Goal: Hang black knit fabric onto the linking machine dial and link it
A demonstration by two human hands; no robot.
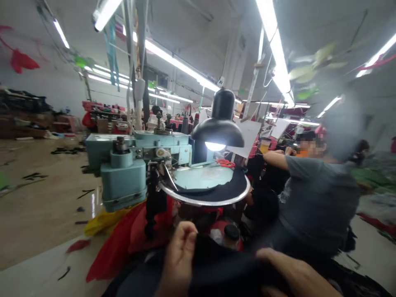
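between left hand [178, 258] and right hand [293, 274] lies dark fabric [222, 268].

You have one view only, from the camera on your head. It faces forward and slightly down across the workbench, close to the green machine [123, 165] and its round plate [207, 194], with the lamp [218, 123] just behind. Your left hand [179, 260] and right hand [293, 272] sit at the bottom edge, nearest the lens. Beyond, the view reaches the ceiling lights [278, 62].
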